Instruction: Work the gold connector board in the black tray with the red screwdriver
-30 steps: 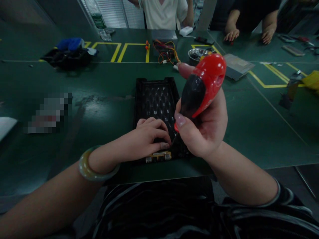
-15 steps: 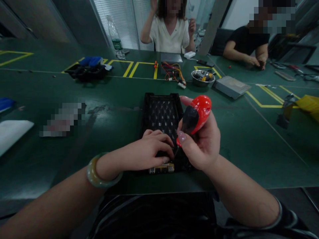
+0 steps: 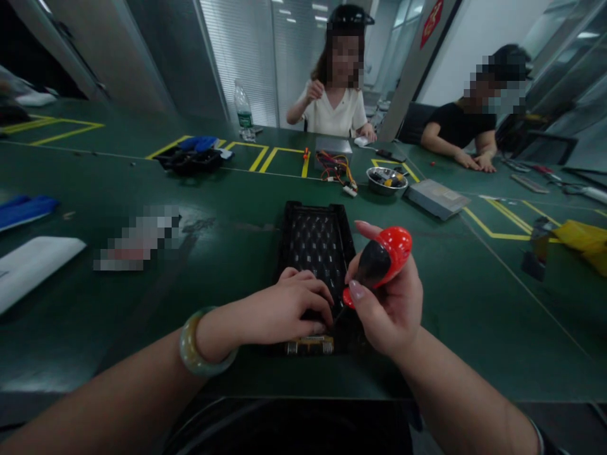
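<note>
A black rectangular case point(image 3: 317, 243) with a diamond-patterned inner surface lies on the green table in front of me. At its near end shows a small brownish circuit board point(image 3: 310, 344) with metal connectors. My right hand point(image 3: 393, 309) grips a screwdriver point(image 3: 385, 256) by its thick red-and-black handle. The screwdriver slants down toward the case's near right part; its tip is hidden by my fingers. My left hand point(image 3: 296, 306) rests over the near half of the case, fingers curled and thumb tip close to the forefinger beside the shaft. What they pinch is too small to make out.
Beyond the case lie a grey metal box point(image 3: 333, 146) with coloured cables point(image 3: 336, 167), a metal bowl point(image 3: 386, 182) of parts and a flat grey box point(image 3: 439, 199). Left are a black tray point(image 3: 190, 161), a white packet point(image 3: 40, 265) and blue cloth point(image 3: 23, 212). Two people sit across.
My view has tilted up, so everything sits lower in the picture. Both hands keep nearly the same pose on the case. The person opposite has lowered one hand to the table.
</note>
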`<action>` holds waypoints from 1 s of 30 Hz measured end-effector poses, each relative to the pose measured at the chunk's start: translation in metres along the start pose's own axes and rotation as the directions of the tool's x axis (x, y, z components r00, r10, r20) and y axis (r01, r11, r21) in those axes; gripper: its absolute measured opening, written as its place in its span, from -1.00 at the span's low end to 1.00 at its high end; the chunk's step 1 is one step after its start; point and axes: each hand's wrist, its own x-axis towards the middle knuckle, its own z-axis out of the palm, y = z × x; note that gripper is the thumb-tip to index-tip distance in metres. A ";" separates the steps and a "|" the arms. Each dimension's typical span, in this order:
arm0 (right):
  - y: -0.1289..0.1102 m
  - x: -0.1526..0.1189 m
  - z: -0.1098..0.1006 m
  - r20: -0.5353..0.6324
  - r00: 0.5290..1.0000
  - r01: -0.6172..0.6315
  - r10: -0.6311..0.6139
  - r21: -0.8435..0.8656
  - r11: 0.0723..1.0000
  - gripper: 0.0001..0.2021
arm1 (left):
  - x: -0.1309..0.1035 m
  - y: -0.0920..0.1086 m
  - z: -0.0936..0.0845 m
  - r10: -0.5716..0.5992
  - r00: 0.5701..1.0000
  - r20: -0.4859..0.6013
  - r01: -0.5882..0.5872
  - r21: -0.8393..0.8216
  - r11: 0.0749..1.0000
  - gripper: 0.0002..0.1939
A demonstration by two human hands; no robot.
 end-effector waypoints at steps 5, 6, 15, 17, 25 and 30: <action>-0.001 -0.001 0.001 0.060 0.998 0.025 -0.025 0.007 1.000 -0.33 | -0.002 0.001 0.000 -0.015 1.000 -0.013 0.015 -0.009 1.000 -0.91; -0.001 -0.001 0.001 0.066 0.997 0.044 -0.044 0.010 0.999 -0.33 | -0.002 0.001 0.000 -0.013 1.000 -0.018 0.013 -0.012 1.000 -0.92; 0.002 -0.001 0.000 0.050 0.982 0.179 -0.180 0.029 0.983 -0.34 | -0.003 0.005 -0.002 -0.012 0.999 -0.030 0.011 -0.021 1.000 -0.85; 0.003 -0.001 0.000 0.051 0.980 0.188 -0.190 0.040 0.981 -0.34 | -0.003 0.005 -0.001 -0.012 0.999 -0.035 0.011 -0.020 1.000 -0.86; 0.003 0.004 -0.002 0.103 0.974 0.196 -0.201 0.059 0.979 -0.37 | -0.003 0.002 0.002 0.000 0.999 -0.053 -0.001 -0.027 1.000 -0.85; 0.004 0.000 -0.002 0.130 0.972 0.189 -0.193 0.044 0.981 -0.42 | -0.003 0.004 0.001 -0.005 0.999 -0.054 0.004 -0.018 1.000 -0.86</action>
